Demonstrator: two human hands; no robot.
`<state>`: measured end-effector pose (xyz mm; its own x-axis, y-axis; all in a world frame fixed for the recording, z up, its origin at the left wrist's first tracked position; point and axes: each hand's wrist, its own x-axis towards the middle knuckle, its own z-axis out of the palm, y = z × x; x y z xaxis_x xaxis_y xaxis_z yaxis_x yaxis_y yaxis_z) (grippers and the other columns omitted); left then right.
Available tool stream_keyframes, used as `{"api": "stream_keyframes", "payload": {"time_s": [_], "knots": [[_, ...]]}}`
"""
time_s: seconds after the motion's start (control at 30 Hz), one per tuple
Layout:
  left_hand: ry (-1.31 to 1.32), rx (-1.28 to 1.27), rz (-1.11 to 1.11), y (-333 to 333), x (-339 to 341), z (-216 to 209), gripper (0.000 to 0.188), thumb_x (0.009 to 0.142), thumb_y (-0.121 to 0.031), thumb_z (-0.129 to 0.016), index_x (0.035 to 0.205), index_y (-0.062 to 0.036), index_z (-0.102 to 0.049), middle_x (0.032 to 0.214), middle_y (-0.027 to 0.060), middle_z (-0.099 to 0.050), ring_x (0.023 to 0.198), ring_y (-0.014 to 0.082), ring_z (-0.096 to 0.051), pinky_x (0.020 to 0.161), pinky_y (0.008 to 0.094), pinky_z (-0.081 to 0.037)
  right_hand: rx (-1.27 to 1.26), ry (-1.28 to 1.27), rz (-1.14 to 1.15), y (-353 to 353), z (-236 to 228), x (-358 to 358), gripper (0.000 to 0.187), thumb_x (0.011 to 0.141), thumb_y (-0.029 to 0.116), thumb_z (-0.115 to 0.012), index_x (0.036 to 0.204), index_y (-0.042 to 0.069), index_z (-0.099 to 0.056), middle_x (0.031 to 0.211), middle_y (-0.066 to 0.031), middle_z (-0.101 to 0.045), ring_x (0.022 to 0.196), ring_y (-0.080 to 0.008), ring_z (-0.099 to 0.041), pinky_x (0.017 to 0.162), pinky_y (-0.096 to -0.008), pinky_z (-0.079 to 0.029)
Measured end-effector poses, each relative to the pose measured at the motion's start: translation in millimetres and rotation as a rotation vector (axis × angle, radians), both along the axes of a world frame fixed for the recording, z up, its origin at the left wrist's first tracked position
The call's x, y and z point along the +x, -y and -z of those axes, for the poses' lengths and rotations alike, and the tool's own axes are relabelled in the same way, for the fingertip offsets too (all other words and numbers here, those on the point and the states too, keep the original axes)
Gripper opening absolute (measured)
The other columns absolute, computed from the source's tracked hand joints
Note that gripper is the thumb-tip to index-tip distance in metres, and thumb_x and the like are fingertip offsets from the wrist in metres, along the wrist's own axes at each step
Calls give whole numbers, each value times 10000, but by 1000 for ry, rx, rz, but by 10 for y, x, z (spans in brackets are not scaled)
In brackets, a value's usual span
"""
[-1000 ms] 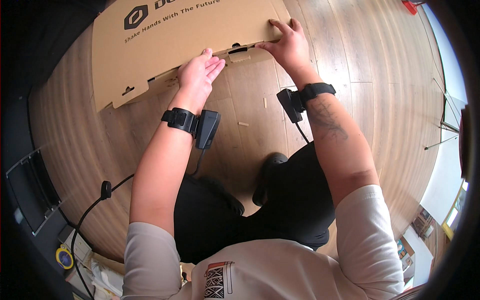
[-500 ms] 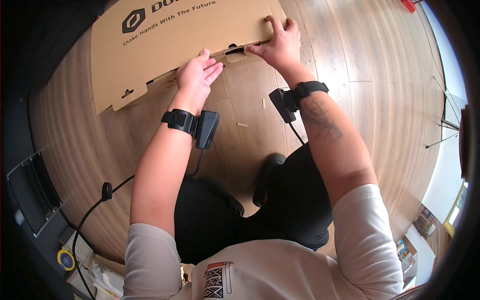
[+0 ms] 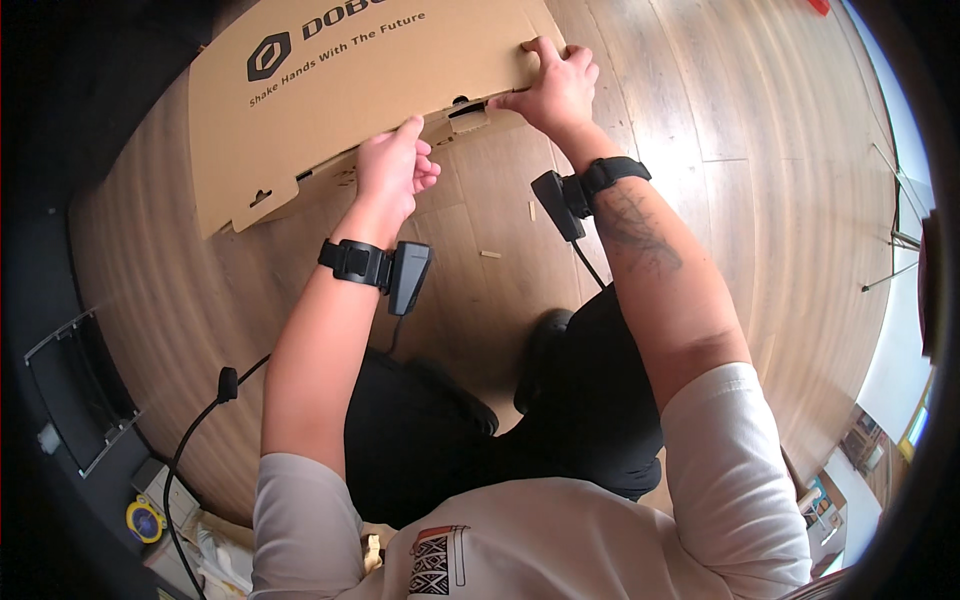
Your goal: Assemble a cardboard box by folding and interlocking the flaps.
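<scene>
A large brown cardboard box (image 3: 340,110) with dark print on its lid rests on the floor ahead of me. At the lid's front edge, my left hand (image 3: 393,172) has its thumb against the cardboard and its fingers curled in below. My right hand (image 3: 560,90) grips the box near its right front corner, fingertips bent onto the top and thumb at the front edge. Between the hands, a small cardboard tab (image 3: 468,121) sticks out beside a dark slot. The inside of the box is hidden.
Two small pale strips (image 3: 490,254) lie on the wooden floor (image 3: 470,300). A black cable (image 3: 185,440) runs along my left side. Thin metal legs (image 3: 890,275) stand at the far right, and a yellow round object (image 3: 145,521) lies at the lower left.
My left hand's fingers have gone from stretched out to curled, and its thumb sits slightly lower along the lid edge. My right hand keeps its grip. The box appears slightly lower in view.
</scene>
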<state>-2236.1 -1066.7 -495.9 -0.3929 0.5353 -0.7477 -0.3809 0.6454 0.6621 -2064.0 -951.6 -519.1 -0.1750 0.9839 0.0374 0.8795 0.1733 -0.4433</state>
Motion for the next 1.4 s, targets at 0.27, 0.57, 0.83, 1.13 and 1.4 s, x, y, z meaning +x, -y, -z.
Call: {"api": "stream_keyframes", "payload": {"time_s": [0.27,0.57,0.83,1.13,1.4], "knots": [[-1183,619,903,-525,-273,12,281,694,-201,-782,865,-78,-596,856,69,-584,897,264,-559,806,376,-480,-9,0,-40,-70,65,38,830,493,371,-920,1208,234,-521,1272,-213,-384,1165,-426,-395,935,-506,-437],[-1269,748,1081,-583,-368,231,325,681,-157,-760,965,-95,-615,934,52,-575,994,292,-512,900,391,-453,-75,25,-50,-69,-6,62,834,518,401,-910,1232,241,-509,1287,-212,-392,1189,-427,-395,944,-486,-460],[-1183,815,1258,-608,-492,147,375,740,-153,-733,1094,-123,-616,1109,62,-536,1074,288,-496,970,405,-434,-74,22,-63,-37,-7,82,866,522,439,-888,1266,237,-493,1315,-231,-369,1203,-442,-377,967,-487,-447],[-1511,752,1531,-566,-430,188,579,920,-197,-563,1453,-273,-351,1532,63,-280,1427,287,-231,1181,457,-195,-66,20,-79,-46,27,99,888,532,494,-867,1288,226,-486,1341,-253,-353,1217,-460,-362,988,-497,-427],[-1264,801,1466,-666,-523,162,600,820,-96,-615,1387,-219,-461,1480,81,-380,1397,301,-303,1166,453,-252,27,28,-82,-24,170,99,872,533,502,-876,1275,243,-498,1375,-221,-324,1227,-442,-373,938,-497,-473]]}}
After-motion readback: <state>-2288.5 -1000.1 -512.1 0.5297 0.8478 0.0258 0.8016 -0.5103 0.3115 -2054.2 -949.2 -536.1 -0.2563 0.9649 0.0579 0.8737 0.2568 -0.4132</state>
